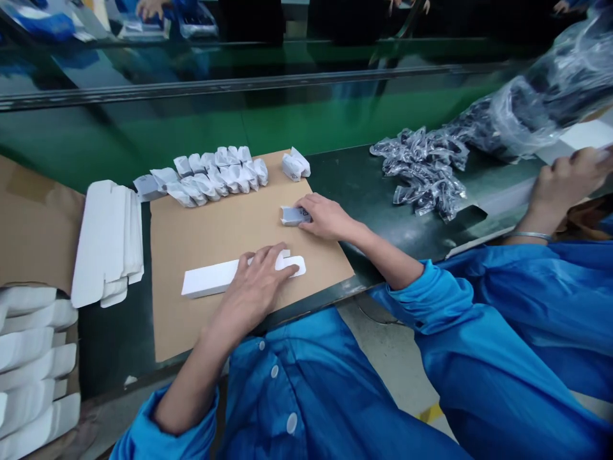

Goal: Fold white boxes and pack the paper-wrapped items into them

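Left hand (253,281) on long white box (211,279), right hand (327,217) on small carton (293,216).

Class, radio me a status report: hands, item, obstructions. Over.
Left hand flat on long white cardboard box. Right hand touching small white printed carton. Row of small white packets lies beyond, apart.

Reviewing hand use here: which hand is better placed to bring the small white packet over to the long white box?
Right. The right hand touches the small packet; the left hand presses on the long box.
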The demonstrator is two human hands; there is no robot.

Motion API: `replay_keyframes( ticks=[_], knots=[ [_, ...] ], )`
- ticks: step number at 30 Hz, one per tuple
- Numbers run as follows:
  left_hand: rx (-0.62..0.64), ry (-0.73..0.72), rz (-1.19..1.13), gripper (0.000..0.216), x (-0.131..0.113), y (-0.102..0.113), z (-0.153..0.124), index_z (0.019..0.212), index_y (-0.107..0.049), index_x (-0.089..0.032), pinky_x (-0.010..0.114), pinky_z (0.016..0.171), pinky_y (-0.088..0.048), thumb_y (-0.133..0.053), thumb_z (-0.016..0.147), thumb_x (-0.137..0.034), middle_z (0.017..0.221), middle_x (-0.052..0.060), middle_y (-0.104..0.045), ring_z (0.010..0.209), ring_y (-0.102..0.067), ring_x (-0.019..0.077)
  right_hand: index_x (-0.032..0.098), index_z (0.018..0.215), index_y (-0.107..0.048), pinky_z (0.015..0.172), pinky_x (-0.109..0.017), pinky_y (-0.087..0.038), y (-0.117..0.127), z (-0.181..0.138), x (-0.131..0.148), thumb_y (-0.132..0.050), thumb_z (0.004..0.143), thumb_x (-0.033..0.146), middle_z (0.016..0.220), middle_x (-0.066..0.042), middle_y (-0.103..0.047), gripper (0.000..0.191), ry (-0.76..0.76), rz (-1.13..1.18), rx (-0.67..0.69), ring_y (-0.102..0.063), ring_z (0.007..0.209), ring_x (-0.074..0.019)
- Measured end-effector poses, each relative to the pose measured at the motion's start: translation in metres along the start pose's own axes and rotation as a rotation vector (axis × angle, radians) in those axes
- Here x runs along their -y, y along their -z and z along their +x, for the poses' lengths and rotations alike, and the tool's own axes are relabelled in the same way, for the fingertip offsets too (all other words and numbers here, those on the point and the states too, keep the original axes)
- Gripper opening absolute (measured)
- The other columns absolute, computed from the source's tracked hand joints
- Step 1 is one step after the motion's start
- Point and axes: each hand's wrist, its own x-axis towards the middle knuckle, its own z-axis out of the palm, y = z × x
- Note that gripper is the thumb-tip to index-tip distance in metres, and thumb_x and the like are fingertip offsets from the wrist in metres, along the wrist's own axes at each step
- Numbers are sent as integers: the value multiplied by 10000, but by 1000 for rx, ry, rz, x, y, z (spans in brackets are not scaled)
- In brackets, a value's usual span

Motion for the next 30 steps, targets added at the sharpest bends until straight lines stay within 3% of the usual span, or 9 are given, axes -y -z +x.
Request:
replay_keyframes(
  ticks=[3, 6, 9, 12, 15, 18, 22, 27, 30],
  knots=[
    [34, -15, -110, 385, 5, 2, -2, 1079, -715, -399, 449, 881, -386, -468, 930, -142, 1450, 20, -496, 1195, -511, 283, 145, 1081, -624, 853, -316, -433, 7, -19, 4, -661, 791, 188, 1078, -89, -659, 296, 26, 94, 41, -583, 1013, -226],
    [13, -26, -196, 337, 7, 3, -7, 939, -748, -339, 443, 883, -376, -500, 908, -112, 1429, 32, -509, 1245, -480, 285, 145, 1088, -641, 773, -282, -449, 19, -49, 13, -711, 787, 200, 1025, -61, -663, 314, 100, 288, 109, -598, 879, -179],
    [-16, -55, -247, 326, 7, 4, -12, 923, -743, -301, 440, 911, -387, -498, 905, -87, 1415, 67, -508, 1280, -464, 273, 160, 1153, -638, 821, -291, -478, 11, -70, 29, -698, 826, 167, 1065, -63, -668, 332, 195, 369, 165, -617, 928, -177],
    [-61, -74, -246, 301, 7, 3, -14, 928, -743, -280, 445, 945, -402, -504, 913, -98, 1394, 90, -517, 1265, -485, 269, 143, 1207, -609, 931, -358, -485, -18, -76, 47, -645, 866, 136, 1125, -103, -667, 343, 187, 281, 65, -606, 1054, -222],
    [-137, -79, -191, 301, 9, 1, -18, 910, -748, -253, 460, 944, -418, -505, 897, -76, 1377, 120, -528, 1240, -512, 287, 100, 1296, -529, 937, -413, -502, -44, -78, 65, -523, 927, 113, 1168, -153, -648, 369, 119, 137, -101, -585, 1080, -252],
    [-212, -74, -135, 315, 8, -2, -24, 923, -751, -241, 457, 924, -437, -493, 893, -64, 1364, 147, -536, 1215, -538, 291, 78, 1297, -504, 895, -423, -527, -52, -84, 77, -437, 946, 83, 1156, -172, -643, 357, 111, 74, -174, -577, 1062, -261],
    [-232, -89, -80, 311, 7, -7, -29, 915, -745, -247, 438, 911, -445, -481, 908, -83, 1356, 130, -556, 1202, -546, 276, 84, 1145, -590, 822, -452, -546, -53, -87, 90, -420, 938, 77, 1048, -181, -662, 267, 108, 48, -182, -595, 983, -287],
    [-304, -10, -60, 298, 10, -12, -33, 942, -748, -274, 438, 924, -432, -477, 937, -148, 1370, 102, -560, 1164, -557, 271, 151, 1231, -539, 896, -407, -538, -64, -80, 94, -478, 934, 97, 1118, -133, -666, 308, 92, 317, -322, -609, 1034, -237],
    [-293, -32, -48, 287, 12, -11, -35, 925, -747, -261, 428, 914, -431, -487, 935, -140, 1352, 116, -563, 1170, -550, 269, 170, 1177, -556, 902, -385, -533, -68, -77, 84, -536, 911, 95, 1094, -105, -674, 277, 137, 403, -318, -610, 1019, -217]
  ],
)
